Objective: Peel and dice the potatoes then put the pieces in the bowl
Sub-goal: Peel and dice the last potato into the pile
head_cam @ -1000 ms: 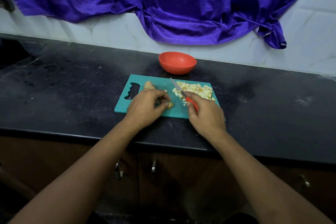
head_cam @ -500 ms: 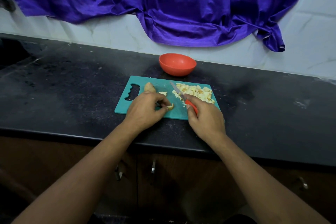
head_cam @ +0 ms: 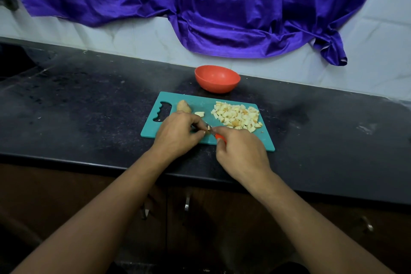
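Potato piece (head_cam: pixel 208 128), small, frame centre, on the teal cutting board (head_cam: pixel 265 140): pinched by the left hand (head_cam: pixel 178 133), knife (head_cam: pixel 219 136) gripped in the right hand (head_cam: pixel 242 153). Advised: fingertips tucked back, short downward cuts. Beyond lie the diced heap (head_cam: pixel 238 115) and a spare chunk (head_cam: pixel 183 105); the red bowl (head_cam: pixel 216 84) sits farthest, seemingly empty.

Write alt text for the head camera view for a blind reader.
On a teal cutting board, the left hand pinches a potato piece while the right hand grips a red-handled knife at it. A pile of diced potato lies on the board's right, a larger potato chunk near its handle slot, and an orange bowl stands behind on the black counter.
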Tool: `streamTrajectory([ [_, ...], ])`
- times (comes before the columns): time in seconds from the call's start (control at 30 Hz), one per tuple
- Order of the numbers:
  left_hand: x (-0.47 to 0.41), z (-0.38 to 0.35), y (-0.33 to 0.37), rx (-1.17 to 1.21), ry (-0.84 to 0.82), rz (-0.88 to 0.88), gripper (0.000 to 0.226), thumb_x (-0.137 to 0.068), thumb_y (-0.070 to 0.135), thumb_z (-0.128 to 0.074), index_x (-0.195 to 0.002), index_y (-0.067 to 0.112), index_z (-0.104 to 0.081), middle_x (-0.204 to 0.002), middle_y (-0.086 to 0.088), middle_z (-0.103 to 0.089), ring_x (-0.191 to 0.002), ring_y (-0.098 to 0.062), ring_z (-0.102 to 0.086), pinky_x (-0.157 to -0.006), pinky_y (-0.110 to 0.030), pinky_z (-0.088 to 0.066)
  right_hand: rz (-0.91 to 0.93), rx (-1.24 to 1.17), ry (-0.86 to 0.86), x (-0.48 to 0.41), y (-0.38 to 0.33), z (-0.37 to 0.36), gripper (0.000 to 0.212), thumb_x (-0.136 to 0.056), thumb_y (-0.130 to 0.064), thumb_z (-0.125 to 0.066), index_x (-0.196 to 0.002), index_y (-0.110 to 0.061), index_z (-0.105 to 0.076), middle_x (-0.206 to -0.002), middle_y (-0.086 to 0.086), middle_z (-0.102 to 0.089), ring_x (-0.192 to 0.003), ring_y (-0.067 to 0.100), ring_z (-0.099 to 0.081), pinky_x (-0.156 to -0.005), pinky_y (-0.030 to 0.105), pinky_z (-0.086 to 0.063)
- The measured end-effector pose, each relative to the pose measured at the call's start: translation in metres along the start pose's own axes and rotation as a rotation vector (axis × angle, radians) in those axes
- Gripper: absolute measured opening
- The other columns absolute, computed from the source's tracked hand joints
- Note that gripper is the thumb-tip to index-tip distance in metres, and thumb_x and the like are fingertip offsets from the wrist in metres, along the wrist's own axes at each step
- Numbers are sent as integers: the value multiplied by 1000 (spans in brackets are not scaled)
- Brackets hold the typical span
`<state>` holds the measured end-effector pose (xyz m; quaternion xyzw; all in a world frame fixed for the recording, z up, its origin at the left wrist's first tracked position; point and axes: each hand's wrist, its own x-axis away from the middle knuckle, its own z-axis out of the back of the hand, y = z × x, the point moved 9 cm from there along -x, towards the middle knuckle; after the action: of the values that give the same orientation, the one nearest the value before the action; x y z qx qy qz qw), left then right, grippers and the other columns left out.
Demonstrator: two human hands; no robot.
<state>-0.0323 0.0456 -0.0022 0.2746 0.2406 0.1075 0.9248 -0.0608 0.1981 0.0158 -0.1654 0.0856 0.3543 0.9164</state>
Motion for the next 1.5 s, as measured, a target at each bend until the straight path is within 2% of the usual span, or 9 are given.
streamTrajectory([
  [0.23,-1,-2,-5,6,-2,15,8,-86,24,-77,-89,31,-79,-88,21,-74,-86,-1,-67,-82,-38,-59,100,194,-51,13,-12,-18,52,-105,-32,-46,-157,-31,-38,-106,-1,-67,-94,20,-63,-74,36,-49],
  [0.4,-1,-1,-7,31,3,29,7,-86,25,-78,-89,31,-79,-87,21,-74,-85,1,-67,-83,-37,-59,-84,-260,-34,3,26,-11,36,-103,-32,-56,-138,-42,-62,-109,-10,-72,-78,9,-62,-65,29,-50],
  [0.47,-2,-1,-7,41,0,32,8,-86,24,-78,-91,30,-80,-89,20,-75,-86,1,-67,-85,-36,-59,-124,-351,-7,1,35,-7,35,-102,-29,-59,-134,-41,-66,-117,-13,-72,-85,12,-66,-71,33,-57],
  [0.6,-1,0,-7,56,4,51,9,-86,22,-79,-91,30,-79,-87,22,-73,-87,1,-67,-87,-35,-58,-55,-248,10,6,24,-7,39,-102,-32,-56,-138,-42,-62,-117,-14,-70,-78,7,-59,-66,29,-49],
  [0.7,0,1,-5,73,0,51,12,-86,19,-79,-89,31,-78,-82,29,-67,-85,5,-65,-87,-31,-57,-17,-128,16,9,12,-7,41,-103,-36,-52,-144,-42,-56,-113,-8,-69,-88,11,-60,-75,35,-54],
  [0.83,-1,0,-7,83,-6,43,12,-86,18,-78,-90,30,-78,-89,24,-72,-84,4,-66,-86,-32,-58,23,-94,35,14,2,-3,43,-105,-36,-49,-148,-42,-52,-111,-5,-69,-97,14,-60,-80,34,-51],
  [0.97,-2,-1,-10,102,6,36,12,-84,18,-79,-87,29,-78,-86,20,-74,-83,2,-67,-85,-34,-59,55,-28,38,14,-1,-7,45,-105,-34,-47,-150,-39,-50,-100,-5,-69,-84,12,-58,-71,32,-49],
  [1.13,-2,-1,-11,109,15,36,10,-83,19,-81,-85,28,-78,-81,20,-73,-78,2,-67,-80,-34,-60,142,150,-16,16,-7,-17,51,-105,-30,-45,-156,-32,-41,-98,-3,-67,-87,19,-64,-72,37,-53],
  [1.5,0,0,-8,73,-5,65,9,-84,22,-80,-86,29,-76,-80,17,-71,-75,1,-64,-75,-33,-59,223,249,-90,12,-7,-17,55,-105,-30,-46,-159,-29,-34,-100,0,-66,-86,21,-62,-72,39,-53],
])
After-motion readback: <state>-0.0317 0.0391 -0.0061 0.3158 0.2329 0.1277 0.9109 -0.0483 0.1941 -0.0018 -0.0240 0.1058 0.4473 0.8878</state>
